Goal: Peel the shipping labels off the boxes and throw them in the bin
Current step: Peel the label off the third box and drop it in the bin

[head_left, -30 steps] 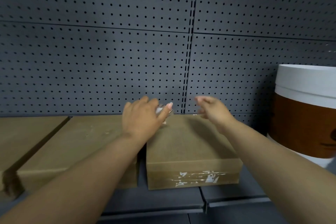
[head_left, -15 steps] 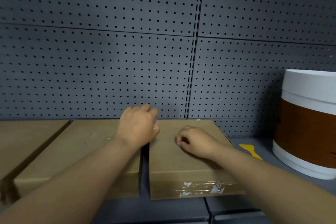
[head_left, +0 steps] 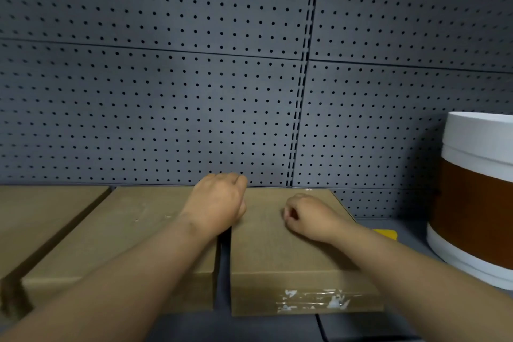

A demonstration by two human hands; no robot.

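2 hands (head_left: 215,203) (head_left: 306,216), both curled into fists, rest on the right box (head_left: 291,253).

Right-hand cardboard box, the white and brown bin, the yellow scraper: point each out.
Right-hand cardboard box (head_left: 277,253): head view, bare top face.
White and brown bin (head_left: 472,203): head view, brown band.
Yellow scraper (head_left: 386,234): head view, visible tip.

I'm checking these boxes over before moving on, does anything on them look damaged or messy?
Yes. The front face of the right box carries torn white label scraps under wrinkled clear tape, a ragged leftover rather than a clean peel. The middle box shows faint pale scuffs on its top. Nothing else stands out.
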